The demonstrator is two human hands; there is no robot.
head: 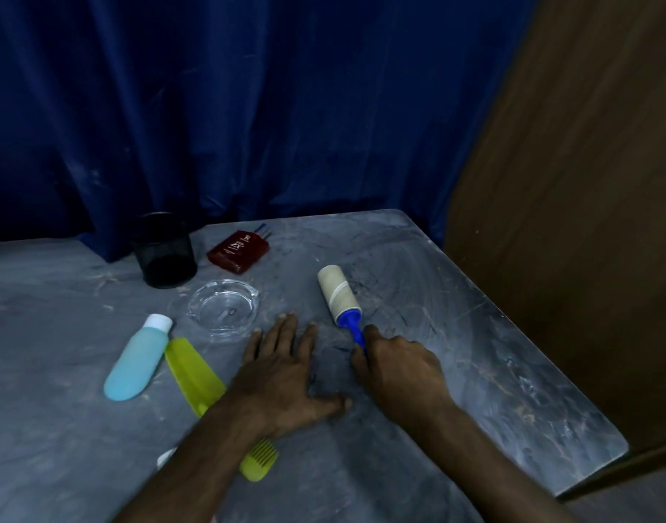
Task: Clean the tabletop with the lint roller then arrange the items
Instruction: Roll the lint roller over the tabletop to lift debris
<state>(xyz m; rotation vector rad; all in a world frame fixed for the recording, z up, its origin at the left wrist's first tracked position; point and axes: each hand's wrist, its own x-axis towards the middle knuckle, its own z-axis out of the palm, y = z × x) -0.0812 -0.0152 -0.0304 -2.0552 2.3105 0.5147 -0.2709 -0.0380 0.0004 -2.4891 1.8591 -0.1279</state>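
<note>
A lint roller (339, 294) with a beige roll and a blue handle lies with its roll on the grey marbled tabletop (455, 334). My right hand (395, 368) is closed around the blue handle. My left hand (282, 375) rests flat on the table just left of it, fingers spread, holding nothing. Left of my hands lie a light blue bottle with a white cap (137, 358) and a yellow-green comb (195, 375), which my left forearm partly covers. A clear glass ashtray (222, 308), a black mesh cup (164, 251) and a dark red box (237, 251) sit further back.
A dark blue curtain (248, 107) hangs behind the table. A brown wooden panel (587, 220) stands close along the table's right edge. Pens (262, 229) peek out behind the red box. A small white object (166, 457) shows under my left forearm.
</note>
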